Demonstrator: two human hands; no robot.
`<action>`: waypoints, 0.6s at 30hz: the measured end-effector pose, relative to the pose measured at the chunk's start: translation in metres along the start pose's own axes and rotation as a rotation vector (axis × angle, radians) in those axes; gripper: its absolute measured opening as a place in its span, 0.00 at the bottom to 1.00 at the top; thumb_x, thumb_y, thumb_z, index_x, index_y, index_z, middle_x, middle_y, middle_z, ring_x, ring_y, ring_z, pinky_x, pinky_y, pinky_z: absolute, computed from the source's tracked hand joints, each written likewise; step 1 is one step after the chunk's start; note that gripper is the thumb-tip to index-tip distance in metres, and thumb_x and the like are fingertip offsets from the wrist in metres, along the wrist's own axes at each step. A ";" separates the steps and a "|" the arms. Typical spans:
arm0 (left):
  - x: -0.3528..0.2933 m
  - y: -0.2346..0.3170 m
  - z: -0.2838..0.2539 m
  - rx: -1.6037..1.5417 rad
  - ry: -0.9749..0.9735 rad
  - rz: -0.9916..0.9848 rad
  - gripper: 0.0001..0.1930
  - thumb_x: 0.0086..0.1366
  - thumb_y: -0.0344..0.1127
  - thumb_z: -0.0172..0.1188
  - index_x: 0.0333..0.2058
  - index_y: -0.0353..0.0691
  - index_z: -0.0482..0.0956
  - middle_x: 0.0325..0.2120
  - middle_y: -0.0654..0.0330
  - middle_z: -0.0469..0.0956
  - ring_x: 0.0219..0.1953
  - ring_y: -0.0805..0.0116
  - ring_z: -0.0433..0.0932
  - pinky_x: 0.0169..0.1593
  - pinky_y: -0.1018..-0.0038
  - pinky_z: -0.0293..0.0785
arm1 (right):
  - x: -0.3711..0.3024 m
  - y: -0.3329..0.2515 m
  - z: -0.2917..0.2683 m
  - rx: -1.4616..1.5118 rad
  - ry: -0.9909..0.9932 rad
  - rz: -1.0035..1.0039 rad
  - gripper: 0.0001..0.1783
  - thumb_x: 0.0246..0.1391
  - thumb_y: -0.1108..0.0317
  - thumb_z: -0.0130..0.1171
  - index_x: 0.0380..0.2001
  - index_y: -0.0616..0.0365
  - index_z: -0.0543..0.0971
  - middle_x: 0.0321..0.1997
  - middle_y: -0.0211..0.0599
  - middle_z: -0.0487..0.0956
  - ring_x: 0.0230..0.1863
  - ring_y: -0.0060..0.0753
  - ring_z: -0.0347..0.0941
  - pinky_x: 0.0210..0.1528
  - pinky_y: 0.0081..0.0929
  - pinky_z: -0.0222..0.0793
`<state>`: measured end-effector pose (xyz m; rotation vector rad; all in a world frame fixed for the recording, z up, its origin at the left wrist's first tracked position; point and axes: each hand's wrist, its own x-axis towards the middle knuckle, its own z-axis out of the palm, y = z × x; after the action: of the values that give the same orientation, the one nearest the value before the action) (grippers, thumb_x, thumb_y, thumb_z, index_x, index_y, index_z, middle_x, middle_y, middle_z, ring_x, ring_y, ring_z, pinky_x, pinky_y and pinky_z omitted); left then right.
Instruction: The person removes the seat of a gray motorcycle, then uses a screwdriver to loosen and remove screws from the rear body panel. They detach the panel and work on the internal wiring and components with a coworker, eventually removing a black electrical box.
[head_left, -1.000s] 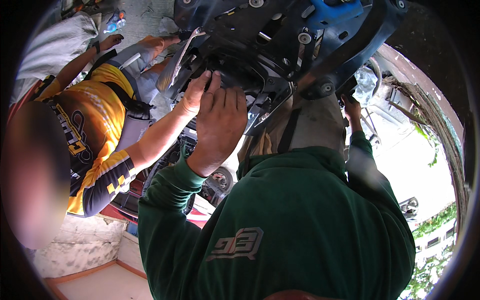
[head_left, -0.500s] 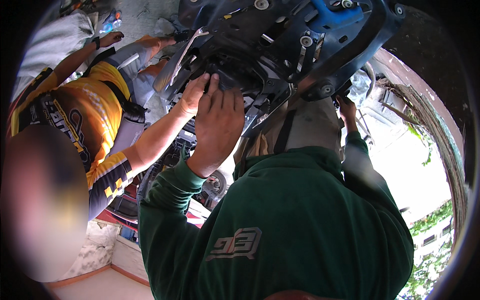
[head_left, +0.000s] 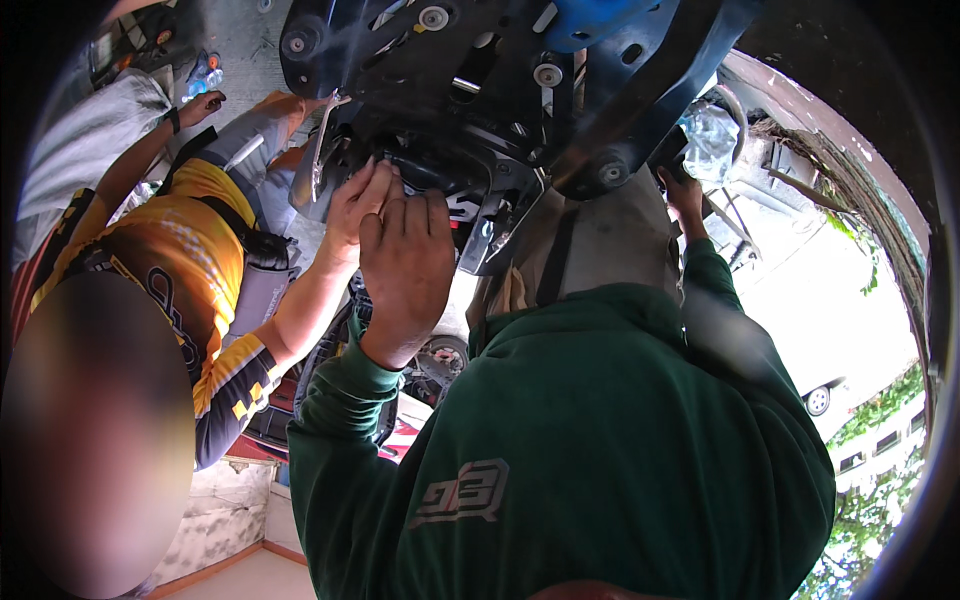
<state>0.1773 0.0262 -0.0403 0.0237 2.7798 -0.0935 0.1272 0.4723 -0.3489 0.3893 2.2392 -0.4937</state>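
Observation:
My left hand [head_left: 408, 275] reaches up with bent fingers held together, at the lower edge of a recess in a black vehicle panel [head_left: 510, 130]. Its fingertips are hidden, so what they hold cannot be made out. Right beside it, a co-worker's hand [head_left: 358, 208] has its fingers at a smooth dark rounded part [head_left: 430, 172] inside the recess. Off to the right, my right hand [head_left: 683, 195] is closed against a dark part beneath the thick black rail [head_left: 640, 110]; its grip is partly hidden.
A co-worker in a yellow and black shirt [head_left: 200, 235] is close on my left. Crumpled clear plastic [head_left: 710, 140] hangs beyond my right hand. A wheel [head_left: 443, 355] and red bodywork show below my left arm. A blue part [head_left: 600, 20] sits on top of the panel.
The black panel, the recess and both hands at it have shifted left in view. My right hand appears slightly higher and further left. The co-worker's fingers stay beside my left hand.

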 end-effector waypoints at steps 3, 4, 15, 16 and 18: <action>0.001 0.002 -0.004 -0.046 -0.018 -0.030 0.14 0.58 0.29 0.61 0.44 0.35 0.79 0.38 0.53 0.80 0.58 0.57 0.78 0.52 0.62 0.68 | 0.004 0.003 -0.001 -0.034 -0.010 -0.029 0.31 0.55 0.40 0.64 0.51 0.53 0.84 0.47 0.48 0.86 0.50 0.50 0.82 0.53 0.41 0.74; -0.001 0.004 -0.004 -0.073 -0.035 -0.053 0.14 0.58 0.29 0.61 0.44 0.35 0.79 0.38 0.53 0.80 0.58 0.57 0.78 0.51 0.62 0.68 | 0.007 0.004 -0.002 -0.061 -0.025 -0.035 0.32 0.55 0.39 0.64 0.52 0.53 0.84 0.47 0.49 0.86 0.51 0.51 0.82 0.54 0.41 0.74; -0.012 0.014 0.010 -0.202 0.157 -0.154 0.23 0.59 0.31 0.59 0.55 0.44 0.78 0.30 0.59 0.75 0.40 0.59 0.78 0.42 0.64 0.75 | 0.005 -0.001 -0.028 -0.069 -0.019 -0.064 0.30 0.54 0.39 0.65 0.46 0.53 0.87 0.42 0.45 0.87 0.45 0.45 0.84 0.50 0.39 0.74; -0.016 0.021 0.013 -0.234 0.155 -0.186 0.23 0.59 0.30 0.60 0.55 0.45 0.78 0.28 0.60 0.75 0.40 0.60 0.79 0.40 0.64 0.76 | 0.005 0.000 -0.031 -0.062 -0.010 -0.107 0.30 0.54 0.39 0.65 0.47 0.53 0.87 0.43 0.45 0.87 0.45 0.45 0.84 0.50 0.39 0.74; -0.026 0.030 0.021 -0.316 0.227 -0.240 0.24 0.60 0.30 0.63 0.56 0.47 0.79 0.23 0.63 0.74 0.33 0.64 0.80 0.33 0.69 0.77 | 0.002 0.005 -0.037 -0.067 0.004 -0.129 0.31 0.54 0.38 0.65 0.47 0.53 0.87 0.44 0.45 0.87 0.47 0.46 0.83 0.51 0.38 0.74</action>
<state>0.2098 0.0542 -0.0528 -0.4029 2.9763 0.3063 0.1041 0.4945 -0.3291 0.2118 2.2883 -0.4834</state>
